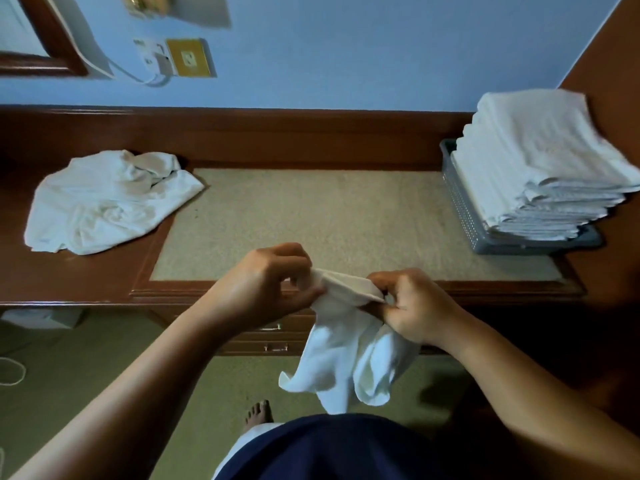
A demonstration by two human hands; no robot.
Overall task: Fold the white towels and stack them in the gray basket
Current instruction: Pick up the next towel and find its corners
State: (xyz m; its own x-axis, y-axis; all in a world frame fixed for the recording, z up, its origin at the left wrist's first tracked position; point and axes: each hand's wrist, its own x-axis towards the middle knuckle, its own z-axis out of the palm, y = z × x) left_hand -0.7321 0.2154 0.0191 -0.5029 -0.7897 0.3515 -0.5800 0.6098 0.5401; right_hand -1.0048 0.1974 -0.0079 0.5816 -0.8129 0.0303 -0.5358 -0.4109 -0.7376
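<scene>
Pinching a limp white cloth towel (341,355) by its top hem, left hand (273,282) and right hand (412,306) hold it before the wooden counter's (69,275) front edge | soft, light: likely best gripped at corners | gray plastic basket (460,209), right end.

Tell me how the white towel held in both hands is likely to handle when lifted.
Probably floppy: the white towel hangs in loose folds below the left hand and right hand. Likely light, since fingertip pinches alone hold it up. It would likely drape rather than keep shape.
</scene>
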